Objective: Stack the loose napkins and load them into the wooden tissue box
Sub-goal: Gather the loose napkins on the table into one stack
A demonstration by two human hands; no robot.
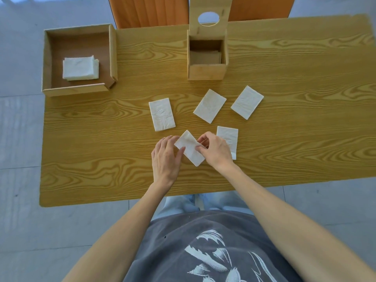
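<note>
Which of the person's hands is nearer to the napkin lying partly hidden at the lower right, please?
Right. The right hand lies over that napkin, covering its near left part. The left hand is farther left, beyond the napkin held between both hands.

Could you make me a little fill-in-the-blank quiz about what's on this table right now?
1. Both hands, the left hand and right hand, are holding one ____.
2. Counting that one, the number of loose napkins outside any box is ____.
3. The hinged lid of the wooden tissue box is standing ____.
4. The stack of napkins sits inside the open wooden ____ at the table's far left corner.

Missing words: napkin; five; open; tray
</note>
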